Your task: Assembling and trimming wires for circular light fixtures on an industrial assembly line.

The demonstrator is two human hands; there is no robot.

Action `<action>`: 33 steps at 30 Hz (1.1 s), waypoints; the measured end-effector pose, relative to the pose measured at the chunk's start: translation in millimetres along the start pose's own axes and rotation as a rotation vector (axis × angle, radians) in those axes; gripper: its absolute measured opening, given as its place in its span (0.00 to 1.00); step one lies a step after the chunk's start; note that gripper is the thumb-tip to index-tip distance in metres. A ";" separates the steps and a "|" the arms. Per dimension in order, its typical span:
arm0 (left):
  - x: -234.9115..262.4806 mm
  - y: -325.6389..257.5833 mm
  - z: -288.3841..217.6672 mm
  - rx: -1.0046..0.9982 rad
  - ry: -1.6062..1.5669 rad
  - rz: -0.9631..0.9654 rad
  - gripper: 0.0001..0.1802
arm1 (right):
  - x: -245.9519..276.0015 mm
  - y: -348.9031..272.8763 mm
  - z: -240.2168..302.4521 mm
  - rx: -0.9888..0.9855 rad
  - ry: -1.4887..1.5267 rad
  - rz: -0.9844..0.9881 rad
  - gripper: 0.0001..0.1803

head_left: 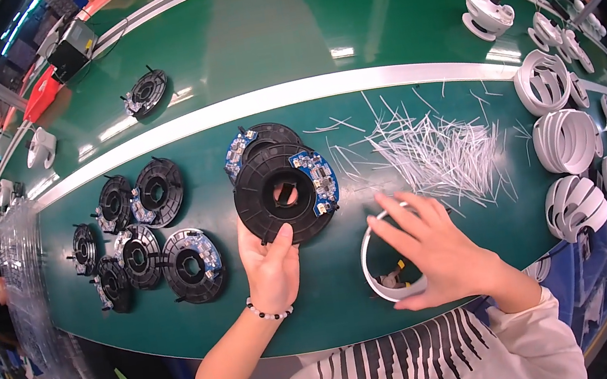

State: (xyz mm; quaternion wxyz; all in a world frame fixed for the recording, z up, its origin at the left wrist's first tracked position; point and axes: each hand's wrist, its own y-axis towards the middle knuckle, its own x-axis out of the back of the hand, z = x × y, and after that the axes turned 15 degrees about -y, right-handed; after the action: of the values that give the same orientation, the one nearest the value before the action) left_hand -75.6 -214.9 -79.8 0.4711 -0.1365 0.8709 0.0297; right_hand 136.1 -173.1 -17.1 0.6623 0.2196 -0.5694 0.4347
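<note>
My left hand [270, 273] is closed on the edge of a black round plate [263, 207] with a blue circuit board along its right side. The plate is raised, its round centre hole facing me. Just behind it is another black plate [276, 135] with a blue board, partly covered. My right hand [438, 252] spans a white ring-shaped housing [367, 270], thumb on the near rim and fingers over the far rim. Inside the housing some small dark parts and a yellow bit [401, 264] show; the hand hides its right side.
Several black plates with boards [139, 255] lie on the green table at the left. A loose pile of thin white strips [443, 153] spreads beyond my right hand. Stacked white rings [565, 141] stand at the right edge. Another plate [148, 93] lies past the white rail [266, 99].
</note>
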 end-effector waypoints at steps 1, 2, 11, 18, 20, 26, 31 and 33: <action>-2.2 0.0 1.1 -0.007 0.016 0.006 0.30 | -4.1 -1.8 -2.9 0.002 0.060 -0.183 0.54; -1.6 0.5 4.3 0.000 0.015 0.010 0.30 | -8.2 -3.8 -5.9 0.004 0.119 -0.367 0.55; -5.0 -17.7 29.7 0.209 0.276 0.259 0.41 | -0.4 43.9 5.7 0.082 0.251 -0.694 0.64; 4.5 -7.0 1.9 0.798 -0.419 0.191 0.39 | -8.8 41.3 8.0 0.188 0.370 -0.633 0.63; 15.8 -7.4 10.7 0.766 -0.673 0.263 0.36 | -11.3 44.6 11.0 0.247 0.364 -0.587 0.61; -1.6 -4.8 6.4 0.696 -0.136 0.056 0.38 | -5.5 40.4 17.8 0.143 0.130 -0.468 0.59; 8.4 -6.8 6.7 0.637 -0.213 0.067 0.36 | -5.7 36.9 23.1 0.042 -0.021 -0.358 0.61; 6.6 -4.1 7.3 0.655 -0.253 0.050 0.35 | -17.1 40.7 18.6 0.054 0.075 -0.423 0.60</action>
State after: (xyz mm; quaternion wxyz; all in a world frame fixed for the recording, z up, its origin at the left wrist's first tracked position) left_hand -72.1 -219.0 -89.0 0.5930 0.0482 0.7721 -0.2232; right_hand 92.5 -171.9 -36.9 0.7533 0.3356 -0.4739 0.3087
